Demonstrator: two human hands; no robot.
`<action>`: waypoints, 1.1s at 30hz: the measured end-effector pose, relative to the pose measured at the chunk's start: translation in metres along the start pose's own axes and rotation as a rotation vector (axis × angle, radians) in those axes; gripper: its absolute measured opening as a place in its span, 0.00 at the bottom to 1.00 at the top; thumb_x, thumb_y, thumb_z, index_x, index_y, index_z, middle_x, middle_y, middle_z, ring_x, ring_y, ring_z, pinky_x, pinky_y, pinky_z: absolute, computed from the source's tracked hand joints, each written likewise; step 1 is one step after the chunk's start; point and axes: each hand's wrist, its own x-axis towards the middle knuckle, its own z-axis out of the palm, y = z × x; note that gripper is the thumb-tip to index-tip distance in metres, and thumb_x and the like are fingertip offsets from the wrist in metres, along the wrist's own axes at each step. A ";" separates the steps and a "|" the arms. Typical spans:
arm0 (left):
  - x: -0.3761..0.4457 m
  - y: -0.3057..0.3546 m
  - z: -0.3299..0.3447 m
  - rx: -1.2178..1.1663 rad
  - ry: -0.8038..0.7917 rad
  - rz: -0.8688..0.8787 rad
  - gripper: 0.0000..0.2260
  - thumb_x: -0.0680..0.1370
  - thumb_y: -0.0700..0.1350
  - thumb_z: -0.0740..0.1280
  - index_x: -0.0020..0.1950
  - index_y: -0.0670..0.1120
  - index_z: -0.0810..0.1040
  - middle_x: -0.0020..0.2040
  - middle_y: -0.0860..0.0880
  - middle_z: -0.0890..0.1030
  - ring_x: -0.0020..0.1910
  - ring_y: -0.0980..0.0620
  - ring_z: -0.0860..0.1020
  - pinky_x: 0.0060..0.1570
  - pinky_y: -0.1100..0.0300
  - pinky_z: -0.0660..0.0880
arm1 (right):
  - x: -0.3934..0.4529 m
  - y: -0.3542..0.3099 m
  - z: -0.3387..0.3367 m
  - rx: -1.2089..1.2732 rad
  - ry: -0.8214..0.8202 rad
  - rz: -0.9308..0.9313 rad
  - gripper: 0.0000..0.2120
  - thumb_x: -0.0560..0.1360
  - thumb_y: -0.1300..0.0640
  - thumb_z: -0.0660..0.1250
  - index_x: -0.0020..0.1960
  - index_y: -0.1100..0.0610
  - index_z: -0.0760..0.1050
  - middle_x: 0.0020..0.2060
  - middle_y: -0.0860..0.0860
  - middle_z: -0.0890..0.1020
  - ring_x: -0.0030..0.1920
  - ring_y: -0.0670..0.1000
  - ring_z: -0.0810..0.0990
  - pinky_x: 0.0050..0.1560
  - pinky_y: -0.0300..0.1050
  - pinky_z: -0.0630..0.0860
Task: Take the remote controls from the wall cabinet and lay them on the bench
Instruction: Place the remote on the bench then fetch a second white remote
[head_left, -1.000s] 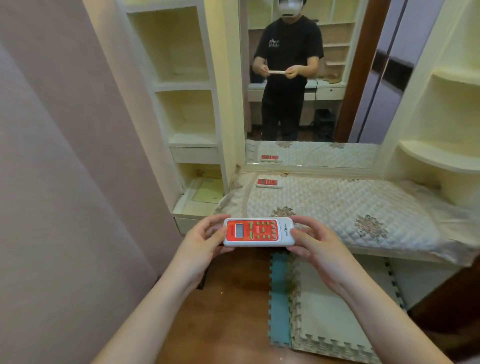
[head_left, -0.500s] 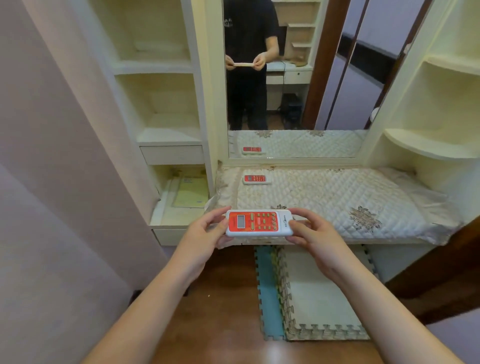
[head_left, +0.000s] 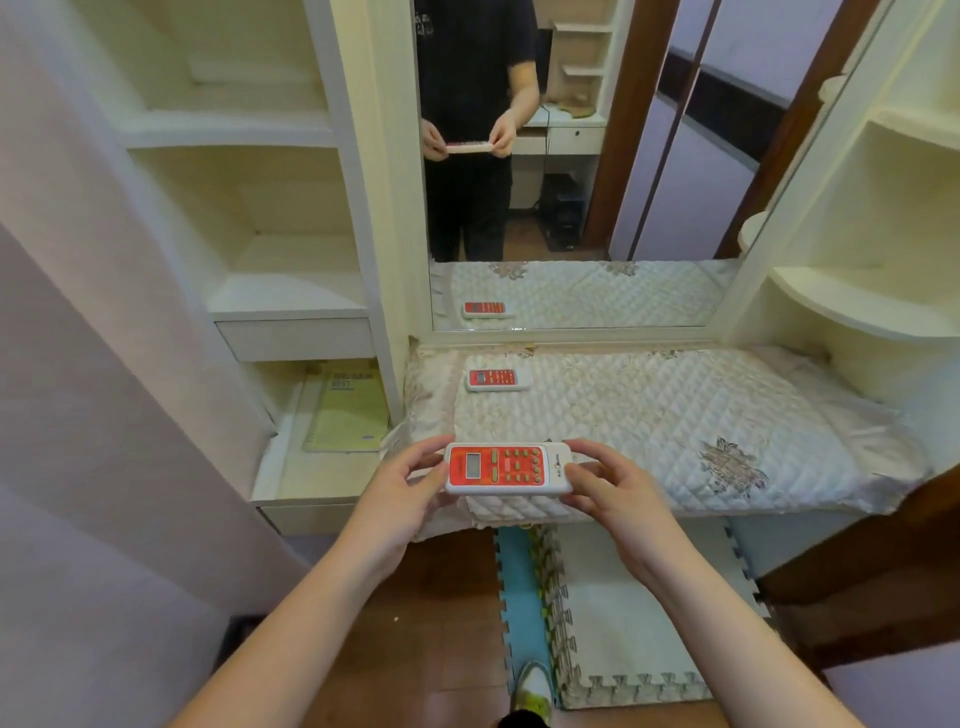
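Hands met at the near edge of the counter (head_left: 675, 410), the only view being the head camera. The left hand (head_left: 400, 488) pinched the left end of a red-faced remote (head_left: 506, 468) and the right hand (head_left: 618, 488) pinched its right end, fingers curled round the white casing. The remote was held face up, its long axis running left to right, level, just over the counter's near left corner; whether it touched the quilted cover could not be told. A second remote (head_left: 496, 379) already lay on the cover farther back, near the mirror (head_left: 571, 156), long axis likewise left to right, well apart from the held one. Both hands were about equally near. The placing looked close to done: judged from this, the held remote needed only lowering or a short push away onto the cover. A yellow booklet (head_left: 348, 410) lay in the open compartment at left.
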 end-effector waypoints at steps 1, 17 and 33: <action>0.013 -0.003 0.005 0.004 0.008 -0.011 0.14 0.79 0.43 0.67 0.64 0.50 0.78 0.58 0.48 0.80 0.52 0.54 0.83 0.50 0.58 0.81 | 0.012 0.002 -0.004 -0.009 0.001 0.008 0.12 0.78 0.63 0.64 0.59 0.53 0.77 0.48 0.57 0.83 0.46 0.50 0.85 0.46 0.42 0.81; 0.164 -0.047 0.057 0.087 0.155 -0.185 0.13 0.79 0.38 0.66 0.64 0.44 0.77 0.56 0.41 0.75 0.52 0.49 0.81 0.45 0.63 0.81 | 0.185 0.040 -0.047 -0.152 -0.008 0.096 0.14 0.78 0.62 0.63 0.61 0.55 0.77 0.48 0.56 0.82 0.47 0.52 0.83 0.48 0.44 0.81; 0.239 -0.118 0.021 0.229 0.145 -0.385 0.14 0.76 0.37 0.66 0.61 0.43 0.78 0.55 0.44 0.83 0.54 0.49 0.82 0.60 0.48 0.77 | 0.252 0.098 -0.008 -0.427 0.060 0.242 0.14 0.77 0.62 0.63 0.61 0.54 0.77 0.45 0.53 0.82 0.42 0.50 0.81 0.48 0.51 0.80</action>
